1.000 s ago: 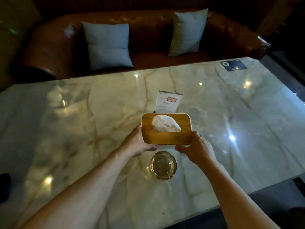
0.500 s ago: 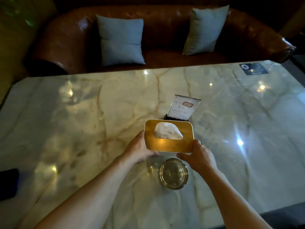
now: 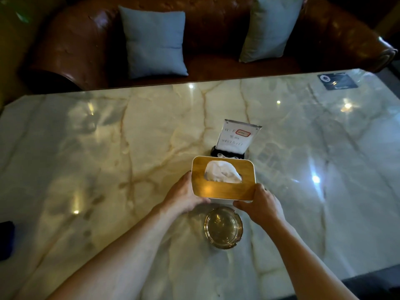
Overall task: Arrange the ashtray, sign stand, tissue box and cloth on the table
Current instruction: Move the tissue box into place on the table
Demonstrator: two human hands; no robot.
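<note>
Both hands, left (image 3: 184,197) and right (image 3: 258,204), are gripping the box (image 3: 223,180), which wants setting down squarely between stand (image 3: 236,137) and ashtray (image 3: 223,227), touching neither.

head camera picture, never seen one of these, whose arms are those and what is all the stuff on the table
The camera sits on a person's head and looks forward and down, so the two bare arms are that person's own. There is no machine here. The left hand and right hand grip the two ends of a tissue box with a wooden lid and a tissue sticking up. Just beyond the box stands a sign stand holding a white card. Nearer the person lies a round glass ashtray. All of it is on a glossy marble table. Behind the table is a brown leather sofa with two blue cushions.
</note>
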